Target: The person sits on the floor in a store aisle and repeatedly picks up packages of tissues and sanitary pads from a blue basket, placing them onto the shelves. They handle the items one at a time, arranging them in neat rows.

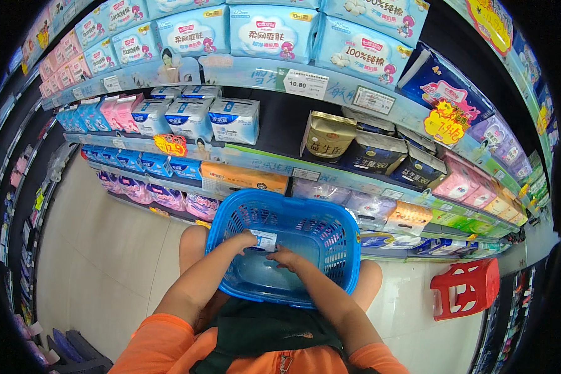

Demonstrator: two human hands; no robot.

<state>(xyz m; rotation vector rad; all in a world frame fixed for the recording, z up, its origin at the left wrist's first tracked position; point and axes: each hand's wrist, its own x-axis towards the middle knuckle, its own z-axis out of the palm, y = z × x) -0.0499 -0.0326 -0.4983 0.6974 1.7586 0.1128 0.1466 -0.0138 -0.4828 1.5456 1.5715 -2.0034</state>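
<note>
A blue plastic shopping basket point(287, 299) rests in front of my body, between my knees. Inside it, my left hand point(247, 240) grips a small white-and-blue package point(265, 241), probably sanitary pads, by its left end. My right hand point(285, 258) is also in the basket, fingers apart, at the package's lower right corner; whether it touches the package is not clear. Similar white-and-blue packs point(233, 120) stand on the middle shelf ahead. The perforated side walls and smooth bottom of the basket show around my hands.
Shelves of packaged pads and tissues curve across the front, with light-blue packs point(273, 35) above and black and gold packs point(329, 135) at middle right. A price tag point(304, 84) fronts the upper shelf. A red plastic stool point(465, 290) stands on the tiled floor point(107, 243) at right.
</note>
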